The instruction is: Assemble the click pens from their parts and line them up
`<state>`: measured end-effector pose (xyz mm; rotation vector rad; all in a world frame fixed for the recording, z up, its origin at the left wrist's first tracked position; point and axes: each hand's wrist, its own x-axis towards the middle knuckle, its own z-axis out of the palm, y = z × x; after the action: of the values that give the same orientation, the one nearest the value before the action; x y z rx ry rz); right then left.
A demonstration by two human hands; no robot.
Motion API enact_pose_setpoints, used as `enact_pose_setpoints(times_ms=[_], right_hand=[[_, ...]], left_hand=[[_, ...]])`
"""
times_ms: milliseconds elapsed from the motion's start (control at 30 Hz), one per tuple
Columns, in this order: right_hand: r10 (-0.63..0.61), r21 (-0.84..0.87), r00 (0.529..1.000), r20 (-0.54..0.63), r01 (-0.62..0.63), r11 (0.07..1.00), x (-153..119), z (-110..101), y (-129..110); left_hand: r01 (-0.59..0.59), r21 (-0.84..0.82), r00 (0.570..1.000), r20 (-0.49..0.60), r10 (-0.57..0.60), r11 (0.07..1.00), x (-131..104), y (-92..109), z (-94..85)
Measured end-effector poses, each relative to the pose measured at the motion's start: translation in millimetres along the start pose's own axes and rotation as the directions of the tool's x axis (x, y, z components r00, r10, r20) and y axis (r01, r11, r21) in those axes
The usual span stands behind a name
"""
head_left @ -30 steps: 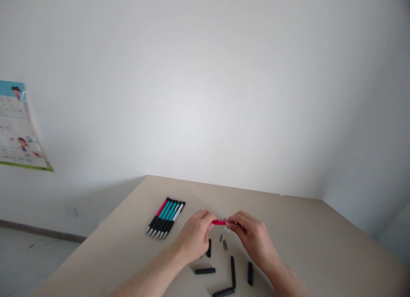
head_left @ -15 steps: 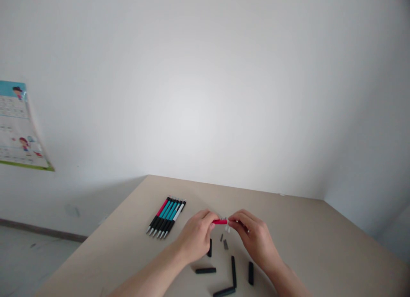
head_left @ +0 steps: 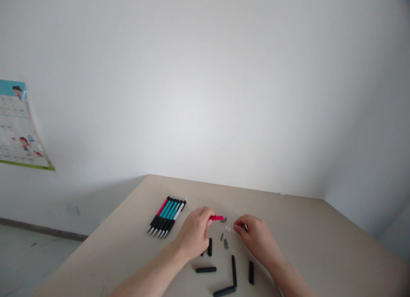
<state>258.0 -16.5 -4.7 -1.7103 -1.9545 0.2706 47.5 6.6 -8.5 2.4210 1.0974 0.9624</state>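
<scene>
My left hand [head_left: 196, 232] is closed around a red pen barrel [head_left: 218, 218], whose free end points right. Off to its right, my right hand [head_left: 258, 237] has thumb and fingers pinched together just above the table; whether something small sits in them I cannot make out. Small white pieces [head_left: 227, 228] lie between the two hands. Small grey parts [head_left: 226, 244] are scattered nearby, some just behind the barrel's tip. Several black tube-like pen parts [head_left: 234, 271] lie in front of and between my forearms, one [head_left: 210, 247] right beside my left hand.
A neat row of assembled pens [head_left: 166, 217] with red, teal and white barrels lies left of my left hand. The beige table [head_left: 288, 216] meets a white wall at the back. An illustrated poster [head_left: 24, 126] hangs at the far left.
My right hand has come away from the red barrel's end and moved right and slightly down. The barrel, still in my left hand, has shifted slightly left and up.
</scene>
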Motion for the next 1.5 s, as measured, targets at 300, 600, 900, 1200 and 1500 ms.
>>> enact_pose_setpoints(times_ms=[300, 600, 900, 1200, 1500], right_hand=[[0.052, -0.063, 0.998, 0.018, -0.051, 0.997, 2.4, -4.1, 2.7], [0.228, -0.424, 0.961, 0.155, -0.144, 0.894, -10.4, -44.0, 27.9], [0.333, -0.452, 0.908, 0.256, -0.192, 0.871, -26.4, -58.2, 29.7], [0.475, -0.311, 0.765, 0.435, -0.367, 0.877, -29.2, -60.5, 23.9], [0.228, -0.342, 0.963, 0.140, -0.169, 0.924, -15.0, -60.6, 19.7]], left_hand=[[0.005, 0.003, 1.000, 0.014, -0.005, 1.000, -0.3, 0.3, -1.0], [0.004, 0.001, 1.000, 0.019, -0.004, 1.000, -0.5, 3.2, -2.2], [-0.012, -0.015, 1.000, 0.006, 0.012, 1.000, -0.8, 4.4, -4.0], [-0.030, -0.015, 1.000, 0.007, 0.030, 0.999, -1.6, 1.3, -1.1], [-0.089, -0.063, 0.995, 0.033, 0.091, 0.994, -3.3, 3.1, -2.8]])
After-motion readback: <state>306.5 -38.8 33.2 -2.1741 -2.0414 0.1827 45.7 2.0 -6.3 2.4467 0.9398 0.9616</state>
